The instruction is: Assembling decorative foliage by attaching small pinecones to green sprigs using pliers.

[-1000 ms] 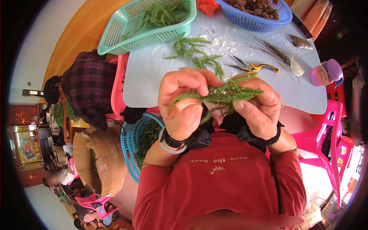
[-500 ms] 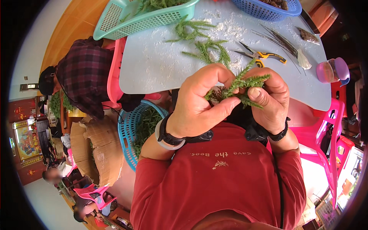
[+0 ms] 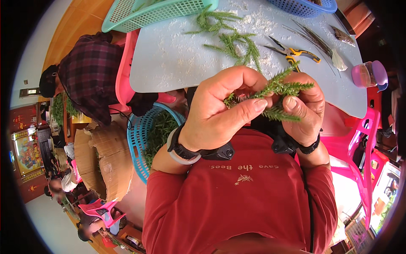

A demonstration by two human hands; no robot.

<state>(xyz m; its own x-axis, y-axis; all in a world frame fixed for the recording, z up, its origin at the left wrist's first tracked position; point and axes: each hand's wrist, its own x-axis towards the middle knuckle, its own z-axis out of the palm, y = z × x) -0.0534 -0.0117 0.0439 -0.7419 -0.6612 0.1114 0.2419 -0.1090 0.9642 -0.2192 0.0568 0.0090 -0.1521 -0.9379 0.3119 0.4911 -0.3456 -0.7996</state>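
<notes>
Between both hands, over the near table edge, is a green artificial pine sprig [image 3: 275,91] with several needled tips. My left hand [image 3: 224,110] pinches its stem end with thumb and forefinger. Closed on its right-hand tips is my right hand [image 3: 302,108], thumb pressed near the lower branch. A small brownish part near the left fingers is mostly hidden. Beyond my hands, two more pine sprigs [image 3: 237,44] lie on the blue-grey table [image 3: 165,63]. Yellow-and-black pliers [image 3: 292,51] rest with jaws apart just past my right hand.
Green basket [image 3: 160,16] and blue basket [image 3: 302,7] stand at the far edge. Wires [image 3: 311,38] and a purple-lidded container [image 3: 370,75] are on the right. A blue basket of greenery [image 3: 137,142] and a cardboard box [image 3: 105,163] stand left, near a seated person [image 3: 91,74].
The view has shifted slightly, so table items appear higher and further right. My left thumb has moved further along the sprig, and both hands still hold it.
</notes>
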